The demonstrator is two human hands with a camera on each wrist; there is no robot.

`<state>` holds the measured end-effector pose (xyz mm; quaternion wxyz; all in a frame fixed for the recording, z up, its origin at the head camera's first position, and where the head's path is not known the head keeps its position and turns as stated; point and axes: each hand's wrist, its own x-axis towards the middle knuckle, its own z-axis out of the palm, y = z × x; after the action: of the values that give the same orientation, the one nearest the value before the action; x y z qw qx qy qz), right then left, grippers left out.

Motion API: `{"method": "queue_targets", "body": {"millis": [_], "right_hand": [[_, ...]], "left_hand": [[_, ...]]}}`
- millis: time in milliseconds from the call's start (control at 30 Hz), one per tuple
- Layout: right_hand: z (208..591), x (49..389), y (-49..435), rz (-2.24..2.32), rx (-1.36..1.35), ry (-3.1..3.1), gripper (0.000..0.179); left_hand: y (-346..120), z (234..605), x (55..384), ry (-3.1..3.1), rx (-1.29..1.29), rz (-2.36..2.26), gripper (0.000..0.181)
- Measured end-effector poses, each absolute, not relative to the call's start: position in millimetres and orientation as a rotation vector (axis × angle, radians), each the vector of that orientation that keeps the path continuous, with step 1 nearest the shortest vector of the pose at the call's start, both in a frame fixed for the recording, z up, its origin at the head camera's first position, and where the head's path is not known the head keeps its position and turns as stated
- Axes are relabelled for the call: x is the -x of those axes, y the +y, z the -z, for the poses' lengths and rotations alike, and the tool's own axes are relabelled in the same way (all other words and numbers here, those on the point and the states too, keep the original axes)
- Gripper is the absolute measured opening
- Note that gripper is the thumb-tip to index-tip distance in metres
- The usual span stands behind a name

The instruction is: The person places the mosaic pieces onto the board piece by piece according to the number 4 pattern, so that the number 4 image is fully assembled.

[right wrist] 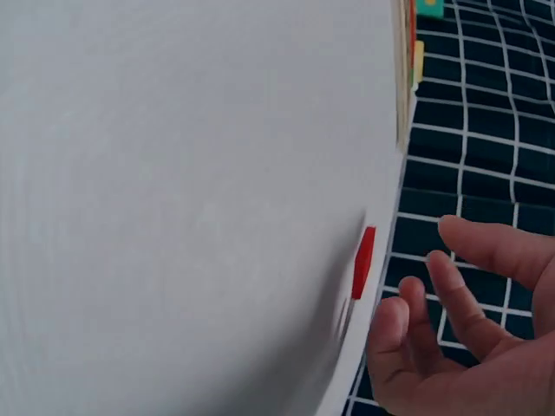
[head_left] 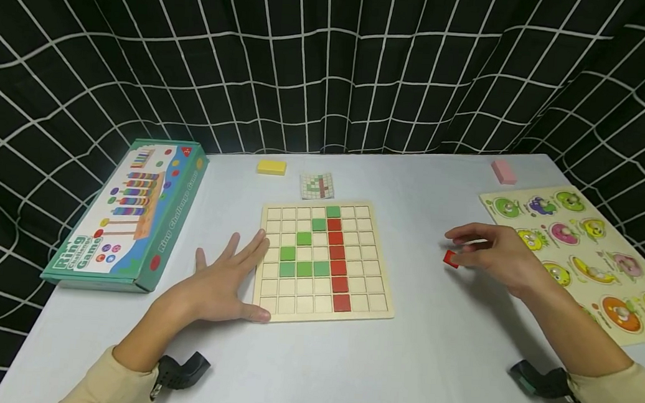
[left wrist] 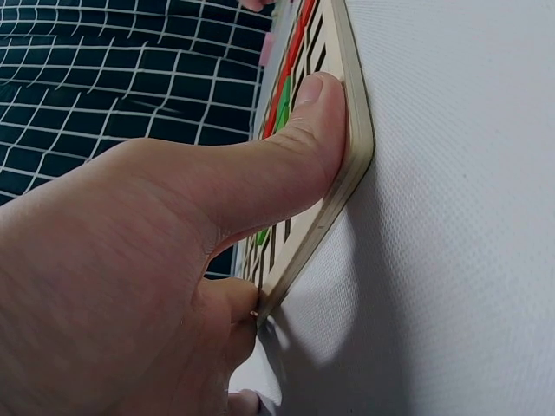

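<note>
A wooden grid board (head_left: 320,317) lies in the middle of the table, with red tiles (head_left: 337,252) in one column and green tiles (head_left: 304,268) forming a slanted line and a row to its left. My left hand (head_left: 220,285), fingers spread, rests on the board's left edge. In the left wrist view its thumb (left wrist: 303,147) lies on the frame near a corner. A single red tile (head_left: 451,259) is right of the board, just under my right hand (head_left: 495,257). The right wrist view shows loosely bent, separated fingers (right wrist: 460,299), apart from this red tile (right wrist: 364,263).
A small pattern card (head_left: 317,186) lies behind the board, beside a yellow block (head_left: 271,167). A boxed ring game (head_left: 125,213) occupies the left side. On the right are a fruit picture board (head_left: 583,251) and a pink block (head_left: 503,172). Gridded black cloth (head_left: 332,58) hangs behind.
</note>
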<state>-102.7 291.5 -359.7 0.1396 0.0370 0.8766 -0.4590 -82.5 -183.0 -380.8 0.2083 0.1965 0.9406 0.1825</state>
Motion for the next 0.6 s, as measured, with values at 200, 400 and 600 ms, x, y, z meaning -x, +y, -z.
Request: {"method": "queue_targets", "body": {"millis": [200, 400, 600], "right_hand": [[364.8, 106.3, 296.6, 1.247, -0.121, 2.543, 0.053], [368.3, 106.9, 297.3, 1.184, -0.129, 2.535, 0.053], [368.4, 108.3, 296.3, 1.143, -0.114, 2.560, 0.049]], "left_hand": [[-183.1, 379.8, 82.4, 2.614, -0.545, -0.518, 0.125], [-182.4, 380.7, 82.2, 2.623, -0.543, -0.492, 0.125], [-181.8, 380.6, 82.3, 2.631, -0.541, -0.480, 0.125]]}}
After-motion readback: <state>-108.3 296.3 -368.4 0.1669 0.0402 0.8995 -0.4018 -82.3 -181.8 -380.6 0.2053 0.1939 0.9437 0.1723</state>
